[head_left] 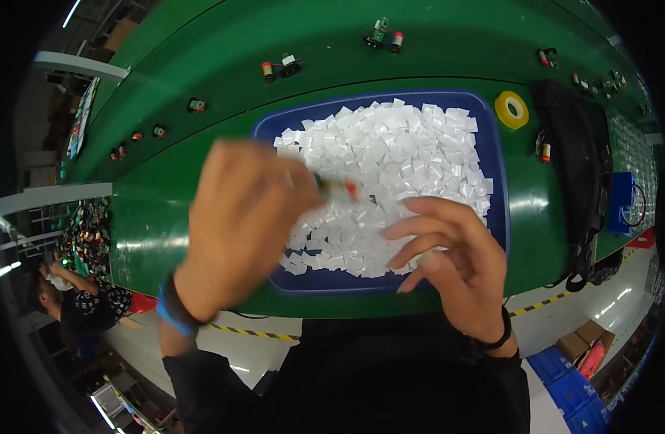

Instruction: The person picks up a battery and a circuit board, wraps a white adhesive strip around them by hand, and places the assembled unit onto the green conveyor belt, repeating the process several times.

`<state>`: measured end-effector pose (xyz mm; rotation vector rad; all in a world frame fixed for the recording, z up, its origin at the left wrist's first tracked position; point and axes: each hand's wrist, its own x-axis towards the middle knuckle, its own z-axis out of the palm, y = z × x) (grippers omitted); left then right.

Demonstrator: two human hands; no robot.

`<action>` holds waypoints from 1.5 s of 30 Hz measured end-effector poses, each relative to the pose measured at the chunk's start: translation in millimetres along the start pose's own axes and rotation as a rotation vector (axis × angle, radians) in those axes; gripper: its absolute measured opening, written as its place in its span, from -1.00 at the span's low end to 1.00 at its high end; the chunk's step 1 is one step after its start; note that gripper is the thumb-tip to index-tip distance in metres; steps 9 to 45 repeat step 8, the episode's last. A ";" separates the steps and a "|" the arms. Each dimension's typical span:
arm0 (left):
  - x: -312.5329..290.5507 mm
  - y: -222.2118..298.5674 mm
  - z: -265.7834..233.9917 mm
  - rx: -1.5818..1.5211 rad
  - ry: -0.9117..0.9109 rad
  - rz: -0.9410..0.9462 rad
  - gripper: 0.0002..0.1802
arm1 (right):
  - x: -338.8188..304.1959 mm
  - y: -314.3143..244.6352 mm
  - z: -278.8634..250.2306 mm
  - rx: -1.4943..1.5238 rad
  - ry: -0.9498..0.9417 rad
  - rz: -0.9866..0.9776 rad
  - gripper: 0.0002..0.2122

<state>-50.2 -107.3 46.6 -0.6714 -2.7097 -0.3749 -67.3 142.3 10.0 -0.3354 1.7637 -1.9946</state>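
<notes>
My left hand (238, 217), smeared by motion, is closed at the left side of a blue tray. From its fingers sticks out a small dark part with a red end (349, 189), also blurred; it looks like the small assemblies on the table. Many small white square pieces (390, 155), like film or paper, lie heaped in the blue tray (497, 188). Over the tray's lower right part hovers my right hand (455, 260), fingers curved and apart, with nothing visible between them.
Beyond the tray, on a green surface, stand several small assemblies (282, 67) with red-and-yellow cylinders. At right are a yellow tape roll (512, 110), a black bag (575, 159) and a blue box (623, 202). Far left, a person (79, 304) sits beside a heap of parts (86, 235).
</notes>
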 end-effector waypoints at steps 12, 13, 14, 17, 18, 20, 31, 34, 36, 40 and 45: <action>-49.5 54.8 21.7 0.236 0.228 0.418 -0.82 | -14.2 21.3 -2.1 0.117 -0.252 0.236 -0.60; -49.5 54.8 21.7 0.236 0.228 0.418 -0.82 | -14.2 21.3 -2.1 0.117 -0.252 0.236 -0.60; -49.5 54.8 21.7 0.236 0.228 0.418 -0.82 | -14.2 21.3 -2.1 0.117 -0.252 0.236 -0.60; -49.5 54.8 21.7 0.236 0.228 0.418 -0.82 | -14.2 21.3 -2.1 0.117 -0.252 0.236 -0.60; -49.5 54.8 21.7 0.236 0.228 0.418 -0.82 | -14.2 21.3 -2.1 0.117 -0.252 0.236 -0.60; -49.5 54.8 21.7 0.236 0.228 0.418 -0.82 | -14.2 21.3 -2.1 0.117 -0.252 0.236 -0.60; -49.5 54.8 21.7 0.236 0.228 0.418 -0.82 | -14.2 21.3 -2.1 0.117 -0.252 0.236 -0.60; -49.5 54.8 21.7 0.236 0.228 0.418 -0.82 | -14.2 21.3 -2.1 0.117 -0.252 0.236 -0.60; -49.5 54.8 21.7 0.236 0.228 0.418 -0.82 | -14.2 21.3 -2.1 0.117 -0.252 0.236 -0.60; -49.5 54.8 21.7 0.236 0.228 0.418 -0.82 | -14.2 21.3 -2.1 0.117 -0.252 0.236 -0.60; -49.5 54.8 21.7 0.236 0.228 0.418 -0.82 | -14.2 21.3 -2.1 0.117 -0.252 0.236 -0.60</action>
